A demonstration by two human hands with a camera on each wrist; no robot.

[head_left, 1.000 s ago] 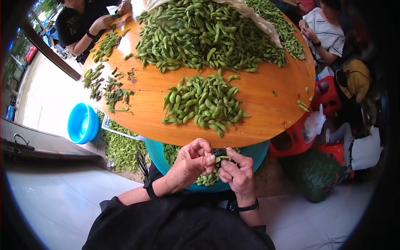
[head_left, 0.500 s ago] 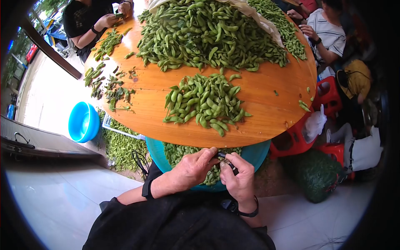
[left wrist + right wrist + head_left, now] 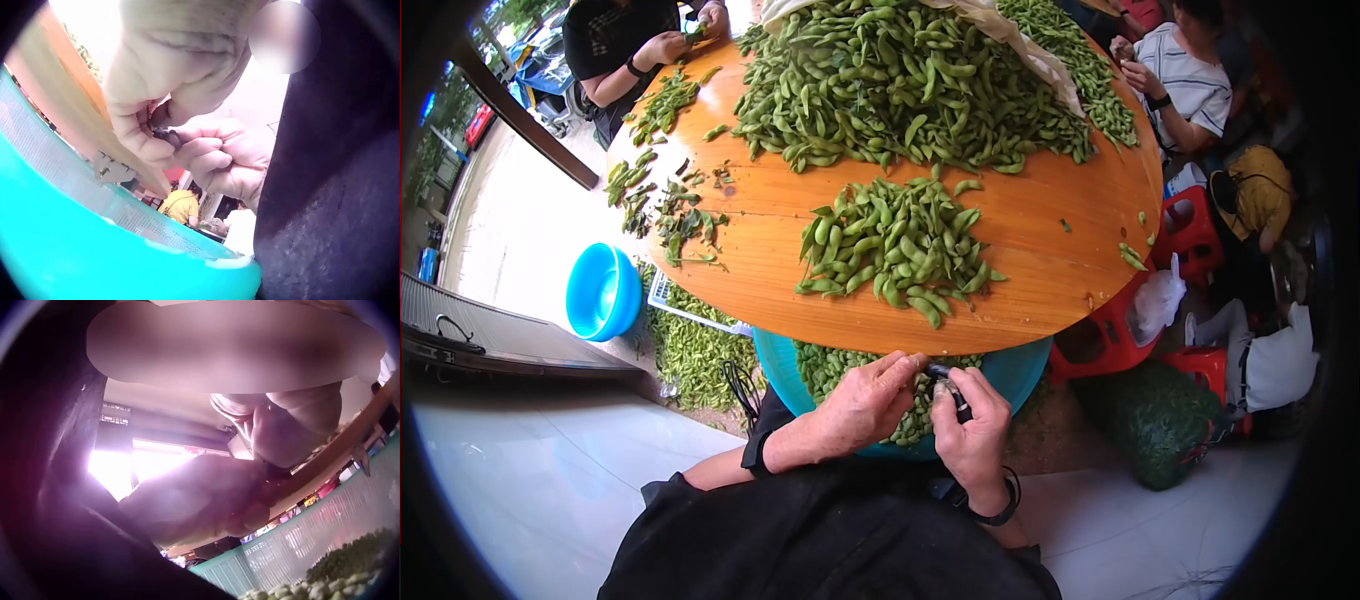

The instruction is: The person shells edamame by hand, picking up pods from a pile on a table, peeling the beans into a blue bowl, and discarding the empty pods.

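Nearest, over dark clothing [image 3: 830, 530], the left hand [image 3: 855, 405] and right hand [image 3: 975, 435] meet at the fingertips. The fingers and thumb of each are curled in, pinching a small black piece [image 3: 937, 370] between them; whether they also grip a pod is hidden. Just below sits a turquoise tub [image 3: 778, 365] holding green beans [image 3: 825, 370], partly under the rim of the wooden surface [image 3: 750, 270]. On the surface, near its front edge, lies a small heap of green pods [image 3: 890, 240], with withered scraps [image 3: 685, 220] to its left. Farther back rises a much larger mound of pods [image 3: 880, 90], pale cloth [image 3: 1020, 45] along its top. Beyond, one person in black [image 3: 622, 45] and another in a striped shirt [image 3: 1185, 80] are seated around the surface.
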